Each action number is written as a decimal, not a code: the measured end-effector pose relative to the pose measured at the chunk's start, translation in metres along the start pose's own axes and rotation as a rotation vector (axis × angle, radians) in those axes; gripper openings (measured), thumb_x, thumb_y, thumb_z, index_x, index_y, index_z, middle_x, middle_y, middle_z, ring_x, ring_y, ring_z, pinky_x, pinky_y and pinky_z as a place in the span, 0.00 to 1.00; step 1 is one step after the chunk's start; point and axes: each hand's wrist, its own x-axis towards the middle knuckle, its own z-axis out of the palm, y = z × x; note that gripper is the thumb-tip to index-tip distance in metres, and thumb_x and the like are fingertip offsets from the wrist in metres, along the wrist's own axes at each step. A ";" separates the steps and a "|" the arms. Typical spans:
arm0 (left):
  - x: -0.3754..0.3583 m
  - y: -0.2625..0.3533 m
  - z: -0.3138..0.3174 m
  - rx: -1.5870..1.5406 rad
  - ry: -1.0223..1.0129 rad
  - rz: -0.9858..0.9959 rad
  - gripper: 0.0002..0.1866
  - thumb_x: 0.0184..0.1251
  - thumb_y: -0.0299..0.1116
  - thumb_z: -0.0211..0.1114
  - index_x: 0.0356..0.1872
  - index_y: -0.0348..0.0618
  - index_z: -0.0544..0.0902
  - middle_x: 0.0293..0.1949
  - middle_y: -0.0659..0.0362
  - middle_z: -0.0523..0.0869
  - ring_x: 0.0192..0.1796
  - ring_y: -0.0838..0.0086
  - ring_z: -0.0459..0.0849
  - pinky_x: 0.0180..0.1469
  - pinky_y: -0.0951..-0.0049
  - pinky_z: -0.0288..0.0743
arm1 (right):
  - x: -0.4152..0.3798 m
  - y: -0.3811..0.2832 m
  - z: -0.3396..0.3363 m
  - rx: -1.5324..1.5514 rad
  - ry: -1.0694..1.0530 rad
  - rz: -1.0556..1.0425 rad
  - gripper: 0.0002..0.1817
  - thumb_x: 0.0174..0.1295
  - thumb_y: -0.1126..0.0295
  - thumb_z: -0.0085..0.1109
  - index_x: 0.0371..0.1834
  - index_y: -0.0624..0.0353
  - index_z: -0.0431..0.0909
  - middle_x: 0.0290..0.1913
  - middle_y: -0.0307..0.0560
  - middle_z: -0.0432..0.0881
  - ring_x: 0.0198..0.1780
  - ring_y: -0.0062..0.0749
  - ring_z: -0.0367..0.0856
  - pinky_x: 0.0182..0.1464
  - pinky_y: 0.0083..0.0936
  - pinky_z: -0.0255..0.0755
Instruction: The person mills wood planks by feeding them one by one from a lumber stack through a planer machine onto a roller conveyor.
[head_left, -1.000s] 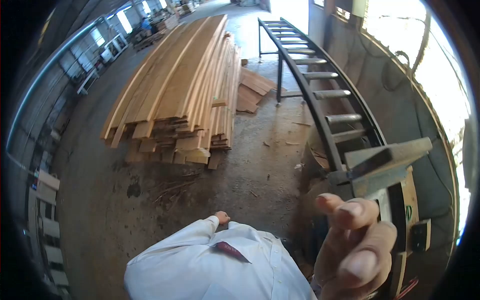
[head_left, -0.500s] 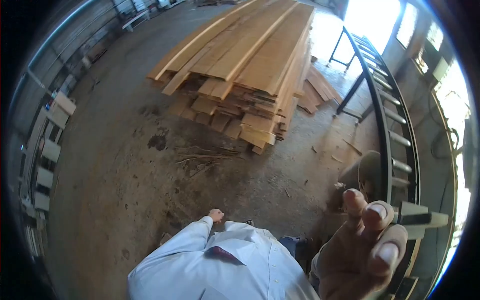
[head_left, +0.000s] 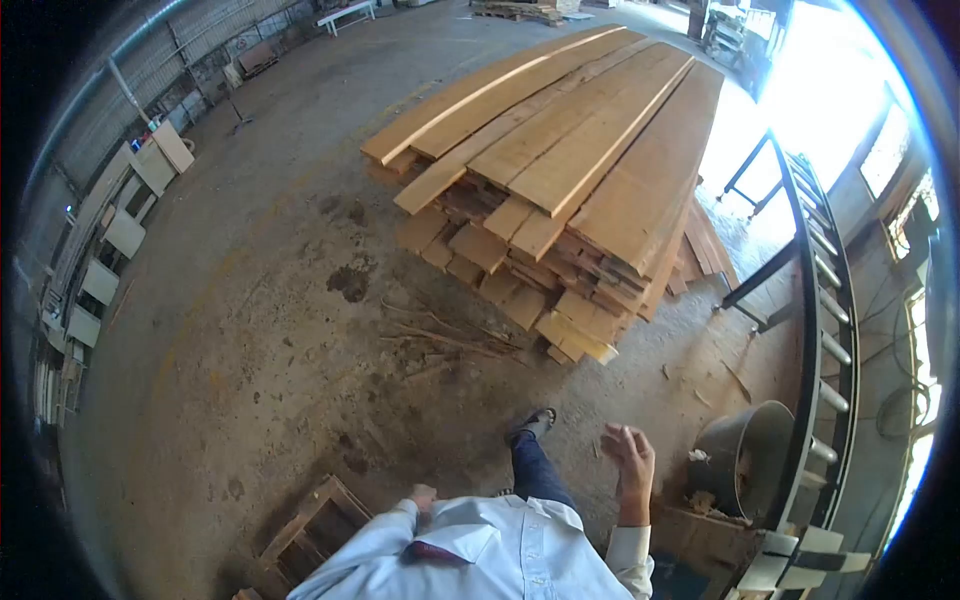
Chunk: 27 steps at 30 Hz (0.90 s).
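Note:
My right hand (head_left: 630, 462) is raised in front of my body on the right, with its fingers loosely bent, partly apart and nothing held. My left hand (head_left: 424, 495) hangs low beside my shirt (head_left: 500, 545); it looks curled, small in view, and no object shows in it. Neither hand touches anything around it. Ahead lies a large stack of wooden planks (head_left: 600, 130), with uneven board ends facing me. One of my shoes (head_left: 541, 422) is stepped forward on the concrete floor.
A black roller conveyor (head_left: 808, 290) runs along the right side. Beside it a grey bucket (head_left: 735, 450) lies tipped, with scraps around it. Thin wood strips (head_left: 450, 335) lie before the stack. A wooden crate (head_left: 318, 525) is at lower left, and pale panels (head_left: 125, 235) stand far left.
My right hand has dropped from close to the camera to waist height. One leg has come forward into view. The camera view has shifted, so the plank stack sits lower and further right.

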 end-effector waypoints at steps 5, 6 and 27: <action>0.037 -0.022 -0.031 -0.127 0.366 0.097 0.12 0.60 0.38 0.66 0.39 0.43 0.84 0.41 0.50 0.88 0.35 0.56 0.87 0.39 0.52 0.80 | 0.079 0.039 0.020 -0.077 -0.083 0.099 0.15 0.72 0.61 0.56 0.49 0.63 0.79 0.48 0.49 0.86 0.46 0.31 0.86 0.50 0.29 0.80; 0.042 -0.019 -0.047 -0.542 0.377 -0.134 0.13 0.63 0.40 0.65 0.42 0.44 0.83 0.40 0.52 0.87 0.36 0.58 0.86 0.38 0.55 0.80 | 0.100 0.040 0.026 -0.112 -0.116 0.100 0.16 0.72 0.61 0.56 0.49 0.64 0.79 0.47 0.49 0.86 0.45 0.32 0.86 0.49 0.29 0.80; 0.345 -0.025 -0.665 -1.858 0.713 0.062 0.26 0.73 0.48 0.60 0.58 0.34 0.71 0.56 0.46 0.78 0.59 0.58 0.78 0.66 0.55 0.72 | 0.282 -0.039 0.073 -0.217 0.056 -0.165 0.13 0.71 0.65 0.57 0.46 0.66 0.80 0.38 0.43 0.85 0.40 0.24 0.83 0.44 0.21 0.76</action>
